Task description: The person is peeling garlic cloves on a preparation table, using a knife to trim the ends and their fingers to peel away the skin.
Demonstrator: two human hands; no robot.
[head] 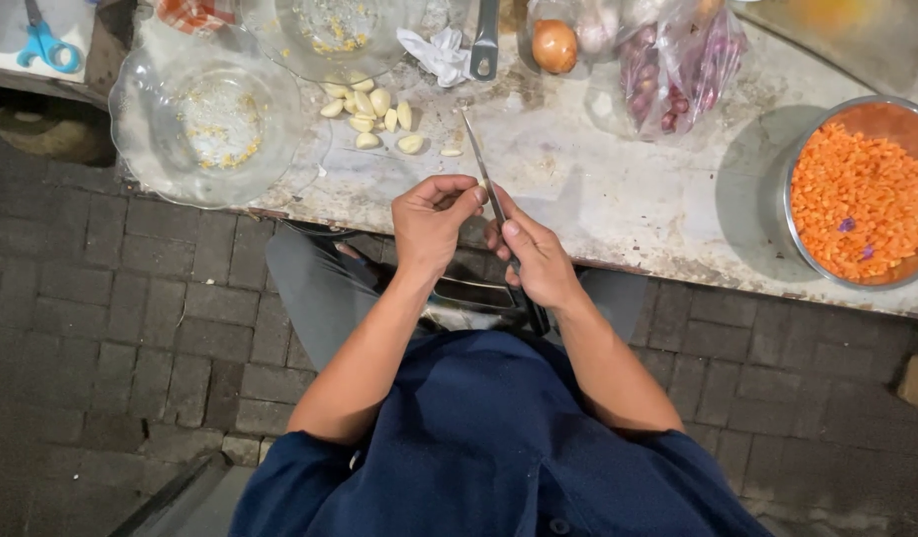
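A knife [484, 164] is being gripped firmly by the right hand [534, 261], its blade pointing away over the table [618, 199]. The left hand [429, 221] is being curled just beside the blade, fingertips pinched (whatever is being pinched is hidden). Beyond the blade tip, peeled garlic cloves [371, 114] are lying beside a glass bowl [205, 119]. Far right of the grip, a metal bowl of chopped carrot [857, 194] is sitting.
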